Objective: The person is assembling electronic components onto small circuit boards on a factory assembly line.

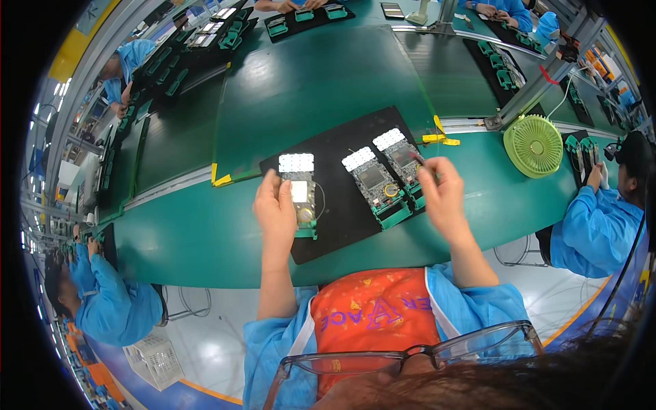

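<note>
On a black mat (335,225) lie several grey circuit boards in green plastic frames, with rows of white keys at their far ends. The leftmost circuit board (307,205) bears a white square and a round part, and a thin wire loops off its right side. My left hand (275,208) is closed at this board's left edge, thumb and fingers gripping it. A middle board (374,179) and a right board (399,156) lie side by side. Over the right board, my right hand (444,195) pinches a small, dark, partly red thing too blurred to name.
A green fan (533,145) stands at the right on the green table (184,236). Beyond the near strip runs a green conveyor belt (314,75) with yellow tape at its corners. Co-workers in blue sit left (119,301) and right (596,219); others work at the far side.
</note>
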`<action>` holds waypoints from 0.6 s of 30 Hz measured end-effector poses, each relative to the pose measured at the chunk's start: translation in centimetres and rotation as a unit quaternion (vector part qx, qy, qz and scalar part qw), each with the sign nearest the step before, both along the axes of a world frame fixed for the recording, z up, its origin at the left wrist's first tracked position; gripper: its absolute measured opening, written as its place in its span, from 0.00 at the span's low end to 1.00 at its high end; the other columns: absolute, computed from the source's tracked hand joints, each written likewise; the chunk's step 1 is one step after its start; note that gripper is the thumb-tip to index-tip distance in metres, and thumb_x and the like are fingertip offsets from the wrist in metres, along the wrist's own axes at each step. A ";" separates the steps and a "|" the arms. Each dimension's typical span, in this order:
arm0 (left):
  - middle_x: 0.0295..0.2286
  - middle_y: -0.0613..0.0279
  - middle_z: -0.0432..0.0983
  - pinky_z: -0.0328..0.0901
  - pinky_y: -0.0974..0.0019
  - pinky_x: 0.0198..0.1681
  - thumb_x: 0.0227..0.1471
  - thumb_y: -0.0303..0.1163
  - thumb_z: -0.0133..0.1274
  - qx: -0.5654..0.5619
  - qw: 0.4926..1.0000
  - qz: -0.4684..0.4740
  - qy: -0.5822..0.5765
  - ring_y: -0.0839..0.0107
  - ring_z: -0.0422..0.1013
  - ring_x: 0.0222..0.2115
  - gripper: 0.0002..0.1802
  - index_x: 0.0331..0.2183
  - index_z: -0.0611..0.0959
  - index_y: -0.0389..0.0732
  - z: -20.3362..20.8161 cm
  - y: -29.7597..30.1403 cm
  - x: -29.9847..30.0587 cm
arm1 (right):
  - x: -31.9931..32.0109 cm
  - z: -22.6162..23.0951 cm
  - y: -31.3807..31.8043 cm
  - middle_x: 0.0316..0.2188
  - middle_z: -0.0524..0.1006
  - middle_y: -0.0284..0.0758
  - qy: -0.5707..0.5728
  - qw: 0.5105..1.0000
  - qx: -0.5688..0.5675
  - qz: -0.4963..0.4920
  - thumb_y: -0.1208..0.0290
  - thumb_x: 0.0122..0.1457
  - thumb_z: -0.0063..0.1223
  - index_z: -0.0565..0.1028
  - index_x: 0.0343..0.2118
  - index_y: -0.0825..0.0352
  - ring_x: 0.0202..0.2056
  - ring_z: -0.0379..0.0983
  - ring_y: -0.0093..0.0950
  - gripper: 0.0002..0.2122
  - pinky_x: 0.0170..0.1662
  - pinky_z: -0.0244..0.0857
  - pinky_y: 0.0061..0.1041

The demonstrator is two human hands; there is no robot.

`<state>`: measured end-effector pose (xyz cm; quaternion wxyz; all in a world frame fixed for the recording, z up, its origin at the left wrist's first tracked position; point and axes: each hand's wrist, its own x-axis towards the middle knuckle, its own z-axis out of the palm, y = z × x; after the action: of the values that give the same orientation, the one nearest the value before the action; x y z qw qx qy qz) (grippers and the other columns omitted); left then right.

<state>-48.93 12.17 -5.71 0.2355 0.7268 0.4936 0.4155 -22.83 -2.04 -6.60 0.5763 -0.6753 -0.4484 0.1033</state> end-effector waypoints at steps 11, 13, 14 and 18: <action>0.50 0.45 0.63 0.62 0.64 0.51 0.57 0.28 0.51 -0.404 0.842 -0.204 -0.295 0.65 0.66 0.47 0.41 0.61 0.44 0.31 -3.6 -4.6 6.4 | 3.0 -5.9 -2.5 0.21 0.69 0.36 0.092 0.989 -0.118 -0.013 0.55 0.62 0.46 0.66 0.33 0.70 0.25 0.65 0.25 0.18 0.30 0.61 0.28; 0.48 0.46 0.65 0.65 0.64 0.48 0.57 0.25 0.49 -0.436 0.807 -0.187 -0.352 0.66 0.67 0.46 0.37 0.59 0.46 0.30 -3.5 -4.7 7.6 | 2.7 -5.9 -2.8 0.21 0.69 0.36 0.102 0.985 -0.136 0.017 0.55 0.62 0.46 0.66 0.33 0.70 0.25 0.64 0.25 0.18 0.30 0.61 0.28; 0.48 0.46 0.65 0.65 0.64 0.48 0.57 0.25 0.49 -0.436 0.807 -0.186 -0.354 0.66 0.67 0.46 0.37 0.59 0.46 0.30 -3.8 -4.5 7.8 | 2.6 -6.1 -3.0 0.21 0.68 0.35 0.122 0.982 -0.141 0.024 0.57 0.61 0.48 0.66 0.33 0.70 0.25 0.63 0.24 0.17 0.30 0.60 0.27; 0.44 0.53 0.69 0.68 0.65 0.45 0.56 0.21 0.45 -0.429 0.794 -0.213 -0.375 0.68 0.70 0.44 0.26 0.55 0.59 0.31 -4.5 -3.3 7.5 | 1.8 -6.4 -2.8 0.19 0.65 0.33 0.059 0.997 -0.057 0.005 0.63 0.59 0.52 0.66 0.32 0.69 0.25 0.61 0.23 0.14 0.29 0.59 0.26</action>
<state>-41.42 8.84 -10.19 0.7722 0.4249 0.3270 0.3409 -21.06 -4.84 -13.01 0.5620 -0.6972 -0.4106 0.1713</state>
